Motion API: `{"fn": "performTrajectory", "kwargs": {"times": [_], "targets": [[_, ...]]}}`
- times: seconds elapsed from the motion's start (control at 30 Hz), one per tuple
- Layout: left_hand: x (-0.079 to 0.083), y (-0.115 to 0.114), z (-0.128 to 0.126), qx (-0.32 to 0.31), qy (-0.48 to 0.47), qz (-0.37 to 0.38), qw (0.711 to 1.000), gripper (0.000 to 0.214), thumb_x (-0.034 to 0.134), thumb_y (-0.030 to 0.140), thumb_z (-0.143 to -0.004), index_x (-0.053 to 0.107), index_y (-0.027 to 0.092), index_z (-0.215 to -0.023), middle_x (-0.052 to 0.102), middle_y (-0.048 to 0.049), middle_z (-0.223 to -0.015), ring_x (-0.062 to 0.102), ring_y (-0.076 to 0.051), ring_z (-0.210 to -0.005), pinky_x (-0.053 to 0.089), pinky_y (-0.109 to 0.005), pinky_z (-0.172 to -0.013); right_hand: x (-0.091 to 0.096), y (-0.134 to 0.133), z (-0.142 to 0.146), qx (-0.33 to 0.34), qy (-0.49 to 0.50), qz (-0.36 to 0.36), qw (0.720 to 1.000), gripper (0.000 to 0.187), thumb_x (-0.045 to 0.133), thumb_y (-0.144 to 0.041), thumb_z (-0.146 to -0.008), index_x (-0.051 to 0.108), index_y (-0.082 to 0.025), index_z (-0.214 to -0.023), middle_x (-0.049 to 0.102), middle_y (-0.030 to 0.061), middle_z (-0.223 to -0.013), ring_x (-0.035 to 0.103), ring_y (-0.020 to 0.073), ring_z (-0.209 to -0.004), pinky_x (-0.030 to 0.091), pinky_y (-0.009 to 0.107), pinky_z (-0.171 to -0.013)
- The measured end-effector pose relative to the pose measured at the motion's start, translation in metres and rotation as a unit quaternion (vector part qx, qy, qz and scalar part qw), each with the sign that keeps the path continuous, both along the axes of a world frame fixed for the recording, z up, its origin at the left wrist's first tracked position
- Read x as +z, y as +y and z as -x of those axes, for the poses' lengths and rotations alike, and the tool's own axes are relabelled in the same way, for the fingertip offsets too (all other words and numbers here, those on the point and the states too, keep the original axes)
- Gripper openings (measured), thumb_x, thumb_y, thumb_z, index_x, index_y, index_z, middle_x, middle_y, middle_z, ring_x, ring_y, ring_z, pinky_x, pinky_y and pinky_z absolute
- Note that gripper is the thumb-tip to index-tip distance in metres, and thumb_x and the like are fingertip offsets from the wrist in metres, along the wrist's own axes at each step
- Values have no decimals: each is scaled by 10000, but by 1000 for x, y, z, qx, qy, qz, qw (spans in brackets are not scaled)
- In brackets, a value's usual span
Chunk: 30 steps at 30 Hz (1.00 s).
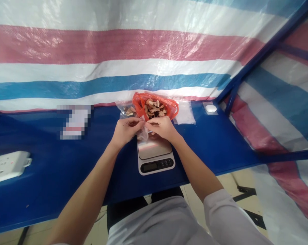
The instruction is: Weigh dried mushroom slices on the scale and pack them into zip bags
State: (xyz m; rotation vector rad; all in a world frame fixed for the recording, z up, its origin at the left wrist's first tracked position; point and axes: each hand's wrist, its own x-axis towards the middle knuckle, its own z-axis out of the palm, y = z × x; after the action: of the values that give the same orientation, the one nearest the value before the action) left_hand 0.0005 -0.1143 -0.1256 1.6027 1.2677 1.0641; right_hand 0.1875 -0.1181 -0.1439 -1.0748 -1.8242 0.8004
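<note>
My left hand (127, 130) and my right hand (162, 127) meet above the far end of a small digital kitchen scale (155, 156). Both pinch the mouth of a small clear plastic bag (143, 131) that hangs between them over the steel platform. Just behind the hands lies an open red plastic bag (172, 106) full of brown, shell-like pieces. A small clear bag holding a few of the same pieces (127, 109) lies to its left.
The blue table (54, 160) stands against a striped tarp wall. A white power strip (8, 165) lies at the left edge. A stack of empty clear bags (186, 114) and a small white round object (210, 108) lie at the right. A blurred-out item (73, 121) lies at the left.
</note>
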Motion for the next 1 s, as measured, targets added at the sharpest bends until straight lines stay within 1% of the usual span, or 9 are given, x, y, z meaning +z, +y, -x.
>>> {"fn": "performTrajectory", "kwargs": {"times": [0.17, 0.3, 0.4, 0.53, 0.6, 0.7, 0.77, 0.83, 1.0], "targets": [[-3, 1, -1, 1, -23, 12, 1000, 285, 760, 412, -669, 752, 138, -746, 723, -39, -677, 600, -126, -565, 485, -230, -571, -5, 1, 2, 7, 18, 24, 1000, 194, 633, -257, -895, 770, -183, -779, 718, -5, -654, 667, 136, -562, 518, 235, -562], [-3, 1, -1, -2, -40, 13, 999, 290, 764, 423, -663, 728, 139, -711, 698, -29, -648, 569, -110, -545, 468, -225, -560, -4, 0, 4, -1, 24, 39, 999, 182, 638, -234, -881, 762, -183, -758, 696, -13, -615, 662, 136, -548, 505, 231, -551], [-2, 0, -2, -6, -42, 19, 999, 296, 768, 428, -661, 722, 141, -713, 690, -28, -635, 572, -115, -541, 473, -230, -555, -2, 0, 5, -19, 10, 15, 1000, 169, 650, -211, -862, 756, -169, -736, 699, -7, -622, 652, 132, -563, 483, 224, -560], [-2, 0, -3, 1, -30, 16, 999, 270, 758, 407, -661, 725, 145, -719, 699, -27, -646, 590, -125, -558, 487, -240, -575, -2, -1, 8, -52, -22, -26, 998, 166, 656, -182, -836, 754, -148, -705, 669, -10, -579, 596, 113, -540, 441, 219, -558], [-2, 0, -3, 7, -18, 6, 1000, 234, 743, 379, -663, 725, 150, -706, 695, -21, -638, 584, -121, -559, 478, -238, -580, -3, 0, 9, -68, -27, -36, 997, 151, 664, -178, -827, 764, -147, -718, 677, -8, -587, 599, 115, -553, 447, 223, -581], [-2, 2, 0, 19, -5, -2, 1000, 199, 737, 354, -654, 715, 158, -682, 687, -10, -629, 574, -116, -556, 463, -234, -575, -5, 2, 8, -88, -21, -39, 995, 138, 670, -175, -822, 773, -158, -732, 716, 6, -637, 640, 132, -603, 486, 235, -641], [-2, 3, 4, 33, -2, -2, 999, 191, 740, 350, -650, 698, 165, -660, 678, -4, -619, 571, -117, -554, 452, -231, -560, -7, 4, 5, -90, -5, -25, 996, 153, 666, -205, -842, 773, -174, -737, 723, 9, -645, 664, 145, -622, 518, 247, -668], [-2, 4, 7, 44, -3, -4, 999, 190, 735, 353, -657, 684, 170, -648, 677, -4, -618, 580, -121, -557, 447, -229, -549, -8, 5, 2, -74, 27, 2, 997, 169, 663, -260, -867, 772, -186, -761, 723, 6, -644, 681, 151, -617, 548, 257, -667], [0, 0, 4, 5, 3, 0, 1000, 253, 722, 414, -724, 732, 161, -737, 720, -28, -663, 618, -134, -579, 485, -235, -584, -5, 2, 3, -6, 108, 79, 991, 193, 663, -339, -874, 763, -188, -809, 733, 5, -704, 706, 152, -630, 594, 246, -608]]}}
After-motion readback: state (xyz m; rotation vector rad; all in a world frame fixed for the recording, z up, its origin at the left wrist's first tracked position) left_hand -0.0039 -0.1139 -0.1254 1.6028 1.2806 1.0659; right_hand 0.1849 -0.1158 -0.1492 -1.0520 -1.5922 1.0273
